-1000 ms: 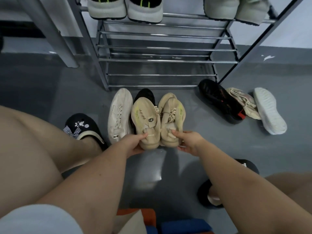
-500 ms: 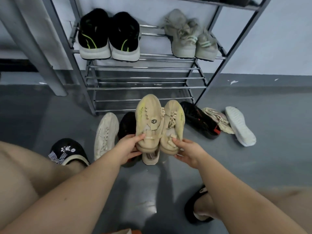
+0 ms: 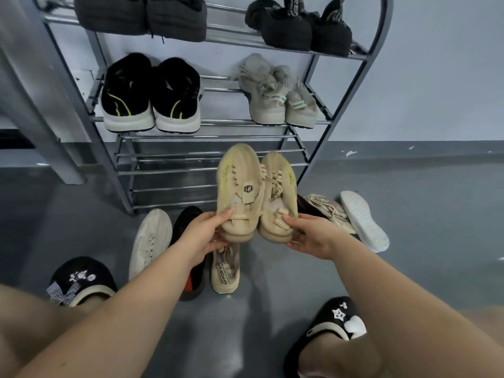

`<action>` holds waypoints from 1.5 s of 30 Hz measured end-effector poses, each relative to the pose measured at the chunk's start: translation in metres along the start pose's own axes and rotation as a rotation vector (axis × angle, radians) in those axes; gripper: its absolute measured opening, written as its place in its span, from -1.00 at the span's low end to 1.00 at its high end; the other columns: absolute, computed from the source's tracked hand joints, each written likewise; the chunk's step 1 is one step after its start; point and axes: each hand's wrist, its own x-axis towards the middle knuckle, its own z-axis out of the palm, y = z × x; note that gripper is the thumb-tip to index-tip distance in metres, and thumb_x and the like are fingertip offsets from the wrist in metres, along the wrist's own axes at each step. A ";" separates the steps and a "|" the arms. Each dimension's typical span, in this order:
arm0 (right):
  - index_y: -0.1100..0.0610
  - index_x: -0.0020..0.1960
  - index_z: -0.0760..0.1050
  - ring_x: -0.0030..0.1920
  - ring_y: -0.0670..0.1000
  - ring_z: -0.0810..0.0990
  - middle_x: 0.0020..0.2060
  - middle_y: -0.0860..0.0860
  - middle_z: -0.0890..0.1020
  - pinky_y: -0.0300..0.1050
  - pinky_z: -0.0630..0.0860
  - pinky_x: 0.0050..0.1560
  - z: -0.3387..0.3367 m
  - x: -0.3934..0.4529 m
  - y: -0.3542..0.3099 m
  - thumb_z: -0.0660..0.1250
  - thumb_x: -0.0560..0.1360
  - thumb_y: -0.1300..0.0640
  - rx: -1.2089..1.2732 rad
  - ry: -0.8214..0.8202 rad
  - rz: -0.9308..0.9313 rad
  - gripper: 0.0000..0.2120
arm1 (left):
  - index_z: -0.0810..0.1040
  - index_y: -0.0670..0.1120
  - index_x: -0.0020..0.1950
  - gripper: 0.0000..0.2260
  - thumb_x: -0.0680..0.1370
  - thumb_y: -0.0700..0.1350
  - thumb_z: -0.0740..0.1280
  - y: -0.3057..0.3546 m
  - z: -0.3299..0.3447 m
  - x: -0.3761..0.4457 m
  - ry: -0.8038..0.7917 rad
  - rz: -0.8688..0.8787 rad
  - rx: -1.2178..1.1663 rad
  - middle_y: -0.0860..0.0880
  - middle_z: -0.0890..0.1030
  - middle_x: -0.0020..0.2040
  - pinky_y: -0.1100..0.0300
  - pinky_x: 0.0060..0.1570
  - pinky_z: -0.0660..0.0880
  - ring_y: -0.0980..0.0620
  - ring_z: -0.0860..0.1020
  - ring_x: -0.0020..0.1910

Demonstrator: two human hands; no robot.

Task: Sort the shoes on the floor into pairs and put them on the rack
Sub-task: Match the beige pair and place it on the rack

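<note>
My left hand [image 3: 203, 237] grips the heel of a tan sneaker [image 3: 238, 186]. Its mate, a second tan sneaker [image 3: 278, 195], is held at the heel by my right hand [image 3: 311, 237]. Both shoes are side by side in the air, toes pointing at the metal shoe rack [image 3: 207, 137], in front of its bare lower shelves. On the floor below lie a white sneaker [image 3: 150, 238], a black shoe with a red tab [image 3: 191, 268] and a beige sneaker [image 3: 225, 271]. To the right lie a pinkish beige sneaker [image 3: 330, 211] and an overturned white-soled shoe [image 3: 364, 221].
The rack's middle shelf holds a black pair with green stripes [image 3: 151, 94] and a grey pair [image 3: 278, 96]. Dark pairs [image 3: 297, 25] fill the top shelf. My feet wear black slippers [image 3: 79, 279], one at each lower corner. A grey post [image 3: 35, 99] stands left of the rack.
Both hands have lifted the tan pair off the floor and carried it up toward the rack. The view has tilted up, showing the upper shelves, and the beige sneaker underneath is uncovered.
</note>
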 end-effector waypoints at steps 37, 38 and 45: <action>0.21 0.23 0.50 -0.16 0.01 0.62 -0.09 0.06 0.65 -0.10 0.58 -0.04 0.209 0.185 -0.047 0.35 0.52 0.18 -0.062 -0.123 -0.181 -0.71 | 0.44 -0.13 0.34 -0.66 0.57 -0.18 0.29 0.059 -0.144 0.098 0.412 0.252 -0.588 0.00 0.60 0.16 0.25 0.30 0.36 0.10 0.54 0.15; 0.23 0.24 0.50 -0.13 0.03 0.63 -0.05 0.09 0.65 -0.05 0.60 -0.02 0.209 0.187 -0.045 0.36 0.52 0.17 -0.071 -0.097 -0.203 -0.69 | 0.41 -0.15 0.38 -0.61 0.55 -0.20 0.32 0.056 -0.145 0.099 0.422 0.265 -0.598 -0.04 0.57 0.24 0.20 0.34 0.35 0.06 0.53 0.21; -0.01 0.42 0.36 0.25 -0.02 0.50 0.29 -0.03 0.48 0.03 0.47 0.29 0.193 0.183 -0.032 0.42 0.25 -0.34 -0.573 0.040 -0.391 -0.17 | 0.38 -0.02 0.25 -0.46 0.35 -0.06 0.53 0.039 -0.127 0.086 0.773 0.429 -0.036 0.01 0.49 0.21 0.25 0.11 0.47 0.17 0.52 0.06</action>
